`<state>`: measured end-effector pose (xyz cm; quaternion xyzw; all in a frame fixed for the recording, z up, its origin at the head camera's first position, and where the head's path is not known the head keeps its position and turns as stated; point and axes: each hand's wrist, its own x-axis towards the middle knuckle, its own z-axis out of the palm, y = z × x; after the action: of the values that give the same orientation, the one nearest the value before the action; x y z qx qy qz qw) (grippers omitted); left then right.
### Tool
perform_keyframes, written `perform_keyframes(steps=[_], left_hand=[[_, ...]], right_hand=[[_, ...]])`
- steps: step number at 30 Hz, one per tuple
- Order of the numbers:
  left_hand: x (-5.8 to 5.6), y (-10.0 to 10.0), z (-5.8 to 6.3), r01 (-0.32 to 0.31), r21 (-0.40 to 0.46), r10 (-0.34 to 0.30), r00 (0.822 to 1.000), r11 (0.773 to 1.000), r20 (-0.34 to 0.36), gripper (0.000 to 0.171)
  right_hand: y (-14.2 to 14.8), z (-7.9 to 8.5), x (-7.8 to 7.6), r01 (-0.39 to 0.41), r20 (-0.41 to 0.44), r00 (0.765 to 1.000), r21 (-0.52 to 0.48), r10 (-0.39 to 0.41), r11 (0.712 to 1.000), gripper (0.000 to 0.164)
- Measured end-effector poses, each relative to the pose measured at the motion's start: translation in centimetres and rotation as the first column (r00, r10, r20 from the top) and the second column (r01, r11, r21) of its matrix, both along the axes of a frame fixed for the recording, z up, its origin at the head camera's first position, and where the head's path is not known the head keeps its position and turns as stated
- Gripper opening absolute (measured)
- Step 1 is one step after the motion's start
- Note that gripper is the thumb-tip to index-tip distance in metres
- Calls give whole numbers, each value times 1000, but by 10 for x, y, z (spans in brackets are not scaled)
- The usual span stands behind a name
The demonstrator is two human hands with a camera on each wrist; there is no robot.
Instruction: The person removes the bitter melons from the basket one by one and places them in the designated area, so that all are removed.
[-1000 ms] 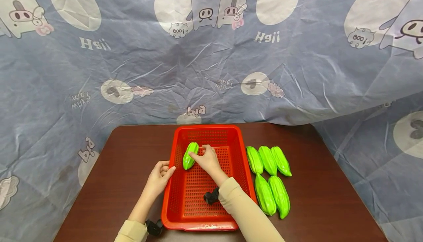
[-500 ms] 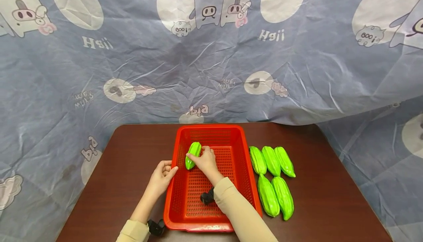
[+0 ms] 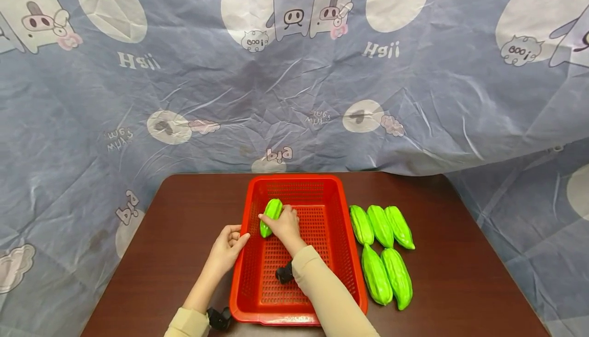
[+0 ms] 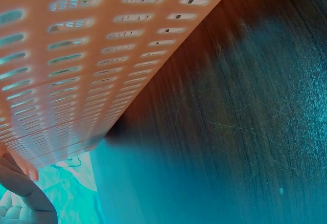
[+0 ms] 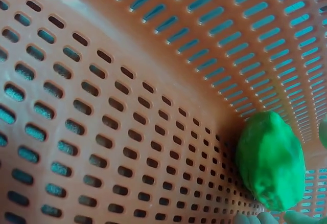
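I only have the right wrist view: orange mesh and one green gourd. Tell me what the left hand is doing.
Observer: The left hand rests against the outer left wall of the red basket, thumb at the rim.
Operator: Report how many gourds are outside the basket.
Observer: Five loose gourds lie on the brown table, just right of the basket: three in a far row, two nearer.
Operator: Say where in the basket my gourd sits.
Observer: The gourd in the basket lies in the far left part, close to the left wall, with the right hand curled over its near end.
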<state>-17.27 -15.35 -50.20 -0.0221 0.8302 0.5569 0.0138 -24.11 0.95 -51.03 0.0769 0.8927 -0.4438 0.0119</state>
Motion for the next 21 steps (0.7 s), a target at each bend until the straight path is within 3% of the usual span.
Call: perform_keyframes(steps=[21], left_hand=[[2, 1, 2, 1, 5, -1, 1000, 1000, 3, 42]], right_hand=[[-10, -8, -2, 39, 10, 999, 6, -39, 999, 68]])
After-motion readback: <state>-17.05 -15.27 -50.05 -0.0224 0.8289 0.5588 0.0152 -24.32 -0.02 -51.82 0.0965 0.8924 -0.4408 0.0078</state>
